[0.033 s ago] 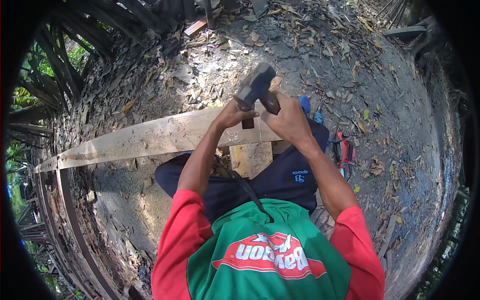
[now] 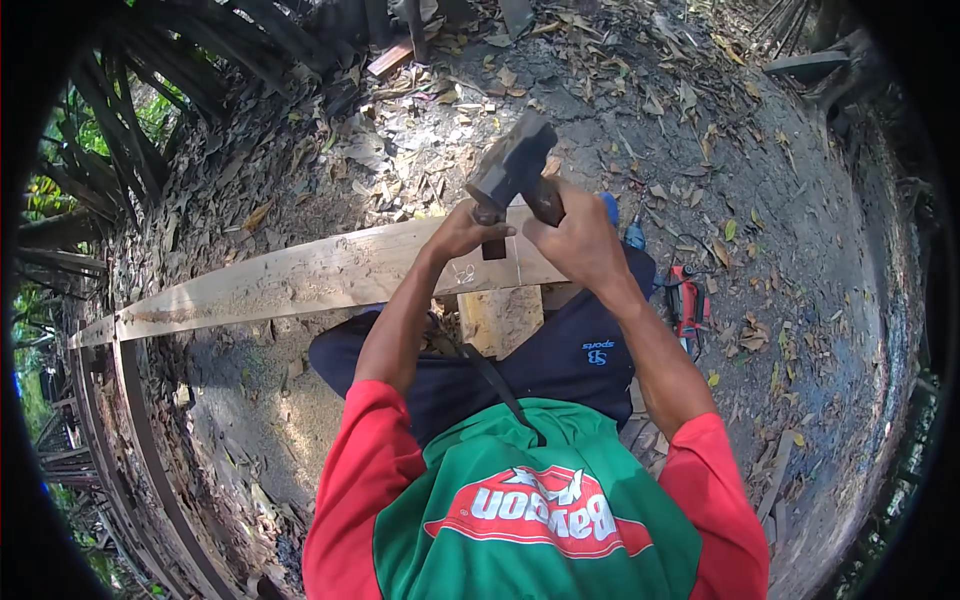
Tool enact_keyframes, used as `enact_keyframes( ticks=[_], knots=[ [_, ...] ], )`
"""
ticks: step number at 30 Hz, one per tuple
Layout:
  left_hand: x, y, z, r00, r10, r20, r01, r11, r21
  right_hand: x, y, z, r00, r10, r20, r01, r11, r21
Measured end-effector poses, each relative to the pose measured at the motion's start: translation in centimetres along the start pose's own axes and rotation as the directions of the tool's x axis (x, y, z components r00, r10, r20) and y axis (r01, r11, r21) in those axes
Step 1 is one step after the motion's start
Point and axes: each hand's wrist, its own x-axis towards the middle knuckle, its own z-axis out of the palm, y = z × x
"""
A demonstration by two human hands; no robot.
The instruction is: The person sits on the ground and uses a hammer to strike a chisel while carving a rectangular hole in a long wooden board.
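My right hand (image 2: 580, 238) is closed round the handle of a sledge hammer (image 2: 515, 160), whose heavy grey metal head is above my left hand. My left hand (image 2: 468, 232) is closed round what looks like a chisel (image 2: 487, 215); only its dark top shows below the hammer head. Both hands are over a long pale timber beam (image 2: 370, 262) lying across in front of me. A dark rectangular hole (image 2: 494, 250) is cut in the beam beside my left thumb, with pencil marks around it. A short wood block (image 2: 500, 322) sits under the beam between my legs.
A red and black power tool (image 2: 688, 308) with a cord lies on the ground to the right, near a blue tool (image 2: 635, 235). The beam's far left end rests on a wooden support (image 2: 150, 440). Dry leaves and sawdust cover the ground.
The hammer head has risen slightly and tilted. My left hand stays in place on the beam.
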Motion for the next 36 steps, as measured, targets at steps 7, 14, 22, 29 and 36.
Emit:
enact_keyframes(
  ticks=[7,14,22,29,36],
  knots=[
    [-1.0,1.1,-0.7,0.968,0.249,-0.001,-0.245,0.952,0.183,-1.9,-3.5,-1.0,0.964,-0.199,-0.178,0.236,0.946,0.222],
    [1.1,-5.7,-1.9,0.877,0.474,0.081,-0.431,0.702,0.567,0.1,8.0,9.0,0.997,0.072,0.017,-0.065,0.962,-0.266],
    [0.0,-0.4,-0.2,0.996,-0.073,0.045,0.072,0.997,0.029,-2.0,4.3,1.3,0.994,0.110,-0.017,-0.111,0.990,-0.087],
    [-2.4,1.4,1.0,0.992,0.059,0.114,-0.072,0.990,0.117,-4.9,1.9,0.5,0.998,0.023,-0.062,-0.021,0.999,0.024],
    [-0.1,-1.4,0.2,0.947,-0.076,0.313,0.059,0.996,0.062,-2.7,10.0,7.1,0.990,0.135,0.041,-0.118,0.953,-0.279]
  ],
)
